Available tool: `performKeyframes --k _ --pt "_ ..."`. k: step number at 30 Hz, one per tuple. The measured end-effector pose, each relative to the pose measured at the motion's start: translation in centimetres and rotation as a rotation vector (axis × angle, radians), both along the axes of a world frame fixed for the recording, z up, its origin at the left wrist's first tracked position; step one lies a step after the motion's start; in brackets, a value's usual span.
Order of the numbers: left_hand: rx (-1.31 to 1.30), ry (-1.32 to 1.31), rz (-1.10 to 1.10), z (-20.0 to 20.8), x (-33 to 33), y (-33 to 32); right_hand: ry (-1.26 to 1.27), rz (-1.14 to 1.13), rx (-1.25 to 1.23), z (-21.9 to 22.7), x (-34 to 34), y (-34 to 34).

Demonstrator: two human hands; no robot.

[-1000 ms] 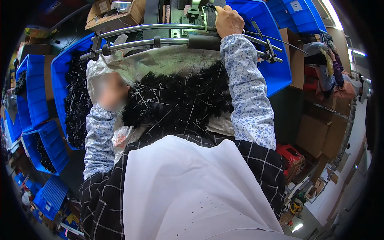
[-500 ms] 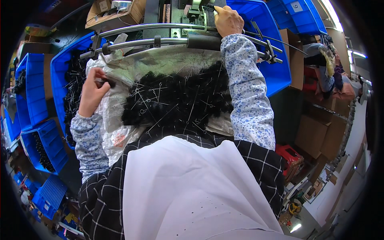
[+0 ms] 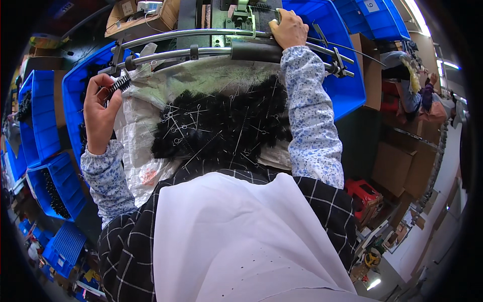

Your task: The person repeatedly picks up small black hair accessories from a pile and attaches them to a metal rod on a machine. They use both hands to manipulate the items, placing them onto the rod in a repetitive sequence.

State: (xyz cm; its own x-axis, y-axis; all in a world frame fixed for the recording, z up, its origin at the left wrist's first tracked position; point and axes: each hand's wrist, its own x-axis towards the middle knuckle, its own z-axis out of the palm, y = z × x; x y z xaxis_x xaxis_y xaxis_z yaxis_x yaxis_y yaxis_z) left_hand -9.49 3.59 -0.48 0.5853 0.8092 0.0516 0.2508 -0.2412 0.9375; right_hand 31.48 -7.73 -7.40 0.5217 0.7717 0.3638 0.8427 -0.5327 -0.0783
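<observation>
Left hand (image 3: 102, 108): raised at the left edge of the sheet (image 3: 141, 131), in front of the left bin (image 3: 75, 113). Thumb and fingers pinched on one brush (image 3: 119, 86); black bristles, set at a slant, bristled end up and toward the right.

Right hand (image 3: 290, 29): at the machine (image 3: 236, 22), beyond the rails (image 3: 171, 34), knuckles up, fingers curled. Whether it grips a part cannot be told, since the fingertips are partly hidden. A second brush (image 3: 260, 6) lies just to the left of these fingers, at the top of the machine, roughly crosswise.

Pile (image 3: 226, 118): many black brushes heaped on the pale sheet between the two forearms, thin wire stems at mixed angles, several ending in loops. The lower side of the pile is near the white apron (image 3: 216, 226). Both forearms in floral sleeves (image 3: 314, 110).

Rails: two bright bars across the front of the machine, a dark sleeve-like roller (image 3: 255, 52) on the nearer one. Right bin (image 3: 352, 90): blue, to the right of the right forearm. Wooden box (image 3: 168, 17): upper left, beside the machine. Far right: a co-worker (image 3: 412, 93), bent posture, near cartons (image 3: 395, 168).
</observation>
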Motion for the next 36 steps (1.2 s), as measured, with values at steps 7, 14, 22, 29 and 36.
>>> performKeyframes --k 7,14,22,29,36 --pt "0.023 -0.017 0.001 0.8 0.8 -0.5 0.092 0.024 0.028 -0.3 -2.4 2.3" --pt "0.056 -0.059 -0.029 1.4 2.0 -0.5 -0.037 0.054 -0.012 -0.4 -4.7 4.1" --pt "-0.019 -0.159 -0.072 1.9 2.2 -0.4 -0.034 0.03 0.012 0.8 -1.3 0.9" --pt "-0.038 -0.17 -0.16 1.9 4.1 -1.2 0.085 -0.107 -0.154 1.5 2.7 0.9" --pt "0.011 -0.129 -0.356 1.4 6.4 -1.4 -0.033 -0.136 -0.201 3.7 7.3 -0.8"
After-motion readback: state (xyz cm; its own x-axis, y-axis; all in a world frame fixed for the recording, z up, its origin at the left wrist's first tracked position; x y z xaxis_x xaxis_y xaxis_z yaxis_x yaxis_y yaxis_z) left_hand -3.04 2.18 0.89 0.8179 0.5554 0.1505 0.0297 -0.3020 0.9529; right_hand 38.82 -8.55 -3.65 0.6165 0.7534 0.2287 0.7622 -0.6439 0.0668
